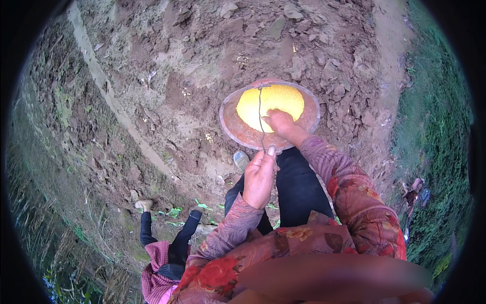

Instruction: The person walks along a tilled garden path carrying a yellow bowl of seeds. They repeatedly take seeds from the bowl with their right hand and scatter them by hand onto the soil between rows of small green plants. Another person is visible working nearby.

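A reddish bucket (230, 119) with a pale rim hangs in front of my legs, holding a heap of bright yellow granules (281, 96). My left hand (259, 180) is closed at its near rim, thumb uppermost, gripping where the thin wire handle (260, 109) meets the edge. That handle runs across the bucket's mouth. Over the far side of the rim from my body, my right hand (281, 123) reaches inside with its fingers curled into the granules; the fingertips are partly hidden there.
Rough, cloddy brown soil (192, 45) spreads ahead, with small yellow clusters (209, 138) scattered on it. A pale strip (109, 96) crosses at left. Green growth (435, 126) borders the right side. Another person (169, 258) in checked clothing is at lower left, near dry stalks (61, 238).
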Demonstrator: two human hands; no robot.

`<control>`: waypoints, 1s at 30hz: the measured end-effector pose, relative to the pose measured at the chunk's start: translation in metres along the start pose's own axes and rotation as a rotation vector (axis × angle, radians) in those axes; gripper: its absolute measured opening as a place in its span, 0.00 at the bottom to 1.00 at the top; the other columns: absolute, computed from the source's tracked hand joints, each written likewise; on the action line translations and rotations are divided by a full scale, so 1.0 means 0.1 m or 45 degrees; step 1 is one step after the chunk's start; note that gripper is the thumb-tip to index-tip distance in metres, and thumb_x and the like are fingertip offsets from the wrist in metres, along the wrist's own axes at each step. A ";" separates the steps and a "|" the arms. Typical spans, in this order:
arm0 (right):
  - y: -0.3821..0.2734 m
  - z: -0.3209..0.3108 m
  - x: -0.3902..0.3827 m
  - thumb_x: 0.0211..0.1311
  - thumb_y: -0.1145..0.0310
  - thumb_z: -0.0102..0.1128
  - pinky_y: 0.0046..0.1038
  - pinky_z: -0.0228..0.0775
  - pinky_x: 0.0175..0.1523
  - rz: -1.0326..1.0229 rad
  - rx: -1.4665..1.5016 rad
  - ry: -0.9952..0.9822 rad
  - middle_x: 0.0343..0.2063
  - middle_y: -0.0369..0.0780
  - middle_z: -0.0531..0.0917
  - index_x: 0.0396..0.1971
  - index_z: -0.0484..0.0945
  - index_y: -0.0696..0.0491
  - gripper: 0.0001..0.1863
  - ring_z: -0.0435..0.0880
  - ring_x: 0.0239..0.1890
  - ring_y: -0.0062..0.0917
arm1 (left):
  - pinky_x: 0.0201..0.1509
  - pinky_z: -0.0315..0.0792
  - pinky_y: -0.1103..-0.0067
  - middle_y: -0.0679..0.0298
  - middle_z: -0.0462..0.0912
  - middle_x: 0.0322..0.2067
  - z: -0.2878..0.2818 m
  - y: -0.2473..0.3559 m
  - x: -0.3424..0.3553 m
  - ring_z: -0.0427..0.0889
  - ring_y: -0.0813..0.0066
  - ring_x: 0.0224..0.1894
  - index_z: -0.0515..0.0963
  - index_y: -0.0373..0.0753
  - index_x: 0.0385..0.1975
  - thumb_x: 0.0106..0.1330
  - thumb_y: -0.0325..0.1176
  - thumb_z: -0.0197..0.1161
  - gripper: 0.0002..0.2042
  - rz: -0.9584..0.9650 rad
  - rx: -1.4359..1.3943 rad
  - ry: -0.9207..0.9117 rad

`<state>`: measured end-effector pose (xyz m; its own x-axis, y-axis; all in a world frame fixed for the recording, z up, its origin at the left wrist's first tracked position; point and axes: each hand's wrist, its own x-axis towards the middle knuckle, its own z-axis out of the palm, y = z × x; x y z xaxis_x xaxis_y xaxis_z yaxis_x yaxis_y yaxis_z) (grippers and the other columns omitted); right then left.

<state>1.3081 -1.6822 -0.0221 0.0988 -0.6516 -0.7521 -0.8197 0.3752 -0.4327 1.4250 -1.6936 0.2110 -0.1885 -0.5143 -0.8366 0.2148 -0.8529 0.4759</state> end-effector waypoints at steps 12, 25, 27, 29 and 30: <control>0.26 -1.06 -0.52 0.67 0.58 0.46 0.11 0.47 0.11 0.091 2.352 -0.783 0.18 0.33 0.68 0.28 0.72 0.55 0.15 0.58 0.10 0.10 | 0.31 0.61 0.82 0.73 0.58 0.13 0.47 0.26 0.25 0.55 0.84 0.16 0.62 0.43 0.18 0.70 0.39 0.47 0.16 -0.088 0.130 0.064; 1.93 -2.65 -0.70 0.69 0.62 0.40 0.11 0.46 0.15 0.240 2.323 0.800 0.19 0.31 0.67 0.51 0.67 0.51 0.15 0.59 0.15 0.11 | 0.26 0.57 0.84 0.74 0.60 0.15 0.32 0.68 0.40 0.58 0.86 0.19 0.66 0.41 0.21 0.69 0.40 0.50 0.14 -0.066 0.199 0.093; 1.71 -2.66 -0.64 0.68 0.62 0.43 0.12 0.46 0.14 0.332 2.414 0.665 0.19 0.31 0.66 0.40 0.69 0.52 0.11 0.59 0.14 0.11 | 0.26 0.57 0.84 0.74 0.61 0.16 0.28 0.79 0.44 0.57 0.86 0.19 0.66 0.41 0.21 0.69 0.39 0.50 0.14 -0.052 0.198 0.099; 1.32 -2.56 -0.50 0.68 0.61 0.44 0.13 0.44 0.13 0.318 2.439 0.397 0.18 0.31 0.66 0.32 0.68 0.52 0.10 0.57 0.13 0.11 | 0.26 0.58 0.85 0.74 0.61 0.16 0.21 0.93 0.47 0.57 0.86 0.19 0.67 0.41 0.22 0.68 0.39 0.50 0.13 -0.029 0.170 0.072; 1.09 -2.54 -0.36 0.68 0.61 0.44 0.13 0.43 0.12 0.272 2.430 0.272 0.18 0.31 0.66 0.32 0.67 0.52 0.10 0.56 0.12 0.11 | 0.27 0.58 0.85 0.74 0.61 0.16 0.19 1.00 0.49 0.58 0.86 0.19 0.67 0.41 0.22 0.68 0.39 0.50 0.13 -0.023 0.146 0.072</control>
<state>1.0715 -1.7853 0.0839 -0.0851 -0.5064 -0.8581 0.8114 0.4646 -0.3546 1.4186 -1.8060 0.2224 -0.1367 -0.4959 -0.8576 0.1000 -0.8682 0.4861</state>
